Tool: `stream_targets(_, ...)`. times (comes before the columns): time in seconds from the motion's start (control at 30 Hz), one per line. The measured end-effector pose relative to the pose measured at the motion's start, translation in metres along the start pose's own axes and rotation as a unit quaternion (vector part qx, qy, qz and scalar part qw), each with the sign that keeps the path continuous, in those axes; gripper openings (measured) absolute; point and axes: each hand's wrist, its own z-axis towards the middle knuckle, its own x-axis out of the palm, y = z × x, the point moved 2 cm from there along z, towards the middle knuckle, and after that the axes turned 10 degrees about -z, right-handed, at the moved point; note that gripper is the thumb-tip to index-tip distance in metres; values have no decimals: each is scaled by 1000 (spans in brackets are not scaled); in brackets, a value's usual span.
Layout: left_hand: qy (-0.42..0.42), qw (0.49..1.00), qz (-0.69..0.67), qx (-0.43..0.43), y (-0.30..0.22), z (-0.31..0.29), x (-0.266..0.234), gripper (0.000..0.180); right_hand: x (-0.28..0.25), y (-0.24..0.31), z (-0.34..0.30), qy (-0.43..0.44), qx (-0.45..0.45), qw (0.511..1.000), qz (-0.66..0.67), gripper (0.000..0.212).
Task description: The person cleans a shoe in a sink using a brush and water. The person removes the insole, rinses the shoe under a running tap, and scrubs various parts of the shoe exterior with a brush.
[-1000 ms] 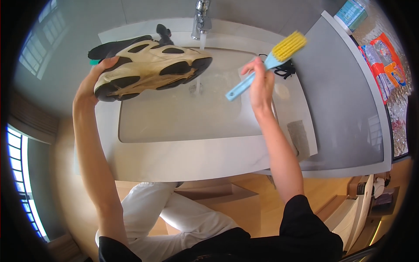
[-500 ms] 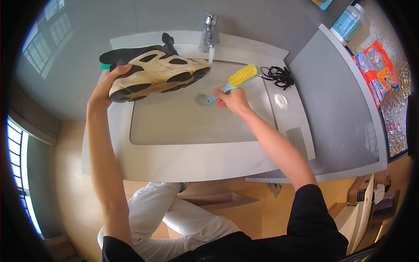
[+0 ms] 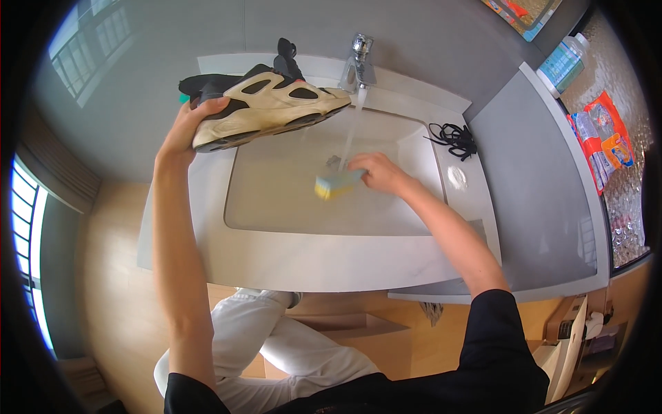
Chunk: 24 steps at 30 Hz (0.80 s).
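My left hand (image 3: 191, 124) grips a cream and black sneaker (image 3: 276, 110) by its heel end, holding it sideways over the left back part of the sink (image 3: 276, 231). The sneaker's toe points toward the chrome faucet (image 3: 360, 62), from which water runs down. In my right hand (image 3: 381, 174) is the handle of a light blue scrub brush (image 3: 338, 183) with yellow bristles. The brush is over the middle of the basin, bristles turned down, blurred by motion, close to the drain (image 3: 334, 163).
Black shoelaces (image 3: 455, 140) lie in a heap on the sink's right rim, behind a patch of white powder (image 3: 456, 177). On the ledge at the right stand a white and blue bottle (image 3: 562, 65) and a red plastic packet (image 3: 607, 141).
My right hand has turned the brush from bristles up to bristles down and brought it nearer over the basin. The sneaker is tilted somewhat differently. The whole view has shifted slightly.
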Motion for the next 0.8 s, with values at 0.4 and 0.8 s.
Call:
stream_targets(0.4,-2,999,-7,46,-8,-1,7,73,8,18,35,241,13,950,-199,25)
stream_targets(0.8,-19,999,21,43,-7,0,4,86,5,35,41,262,31,937,-227,29)
